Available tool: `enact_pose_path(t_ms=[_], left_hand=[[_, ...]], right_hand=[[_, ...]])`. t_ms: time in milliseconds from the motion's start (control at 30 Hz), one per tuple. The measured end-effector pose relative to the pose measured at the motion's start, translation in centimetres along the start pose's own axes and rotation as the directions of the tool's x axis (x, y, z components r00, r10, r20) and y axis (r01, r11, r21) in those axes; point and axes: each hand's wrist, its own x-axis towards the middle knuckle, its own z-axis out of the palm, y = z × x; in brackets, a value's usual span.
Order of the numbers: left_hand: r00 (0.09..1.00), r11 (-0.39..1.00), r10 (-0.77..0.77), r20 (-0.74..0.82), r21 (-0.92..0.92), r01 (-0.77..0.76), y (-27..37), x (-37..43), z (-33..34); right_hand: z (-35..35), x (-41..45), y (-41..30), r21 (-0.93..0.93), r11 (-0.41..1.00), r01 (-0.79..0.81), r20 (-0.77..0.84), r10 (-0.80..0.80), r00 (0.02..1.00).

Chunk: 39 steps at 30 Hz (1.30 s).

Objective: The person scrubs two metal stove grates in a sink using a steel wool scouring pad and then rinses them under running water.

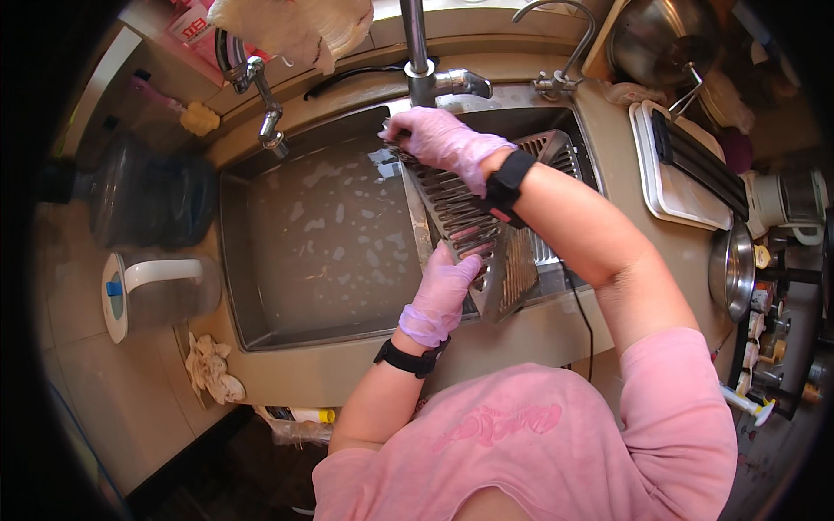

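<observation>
My left hand [442, 294], in a thin lavender glove, grips the near end of a slotted metal filter panel [443, 207]. The panel stands tilted over the divider between two sink basins. At its far end, my right hand [446, 138], gloved alike, holds a dark, shiny scouring pad [399, 151], mostly hidden by the fingers. Cloudy water with patches of foam fills the left basin [326, 241]. A second slotted metal panel [554, 146] rests in the right basin, partly covered by my right forearm.
A chrome faucet [420, 71] rises behind the divider, and a jointed spout [266, 114] hangs over the left basin. Left of the sink stand a lidded pitcher [163, 286] and a large blue bottle [153, 192]. White trays [681, 176] and a steel bowl [733, 273] sit at right.
</observation>
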Motion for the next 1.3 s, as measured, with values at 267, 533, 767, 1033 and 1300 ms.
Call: enact_pose_path(t_ms=[267,533,767,1033,1300], left_hand=[[1.000,0.999,0.024,-0.015,-0.040,-0.025,0.0,0.1,-0.1],[1.000,1.000,0.006,0.009,0.003,-0.006,-0.1,0.1,0.0],[1.000,1.000,0.014,0.012,-0.025,-0.013,0.0,0.1,-0.2],[1.000,1.000,-0.004,-0.023,0.000,0.004,0.4,-0.3,0.1],[0.999,0.998,0.027,-0.027,-0.050,-0.028,-0.3,-0.2,0.5]], right_hand=[[0.6,3.0,1.1,-0.109,0.985,-0.133,0.039,0.138,0.990],[0.2,3.0,0.3,-0.135,0.978,-0.162,-0.017,0.161,0.987],[-0.8,-0.1,-0.6,-0.195,0.980,-0.043,0.237,0.089,0.967],[0.5,2.7,0.6,-0.057,0.994,-0.092,0.044,0.095,0.995],[-3.9,-12.4,4.4,-0.062,0.954,-0.293,0.038,0.295,0.955]])
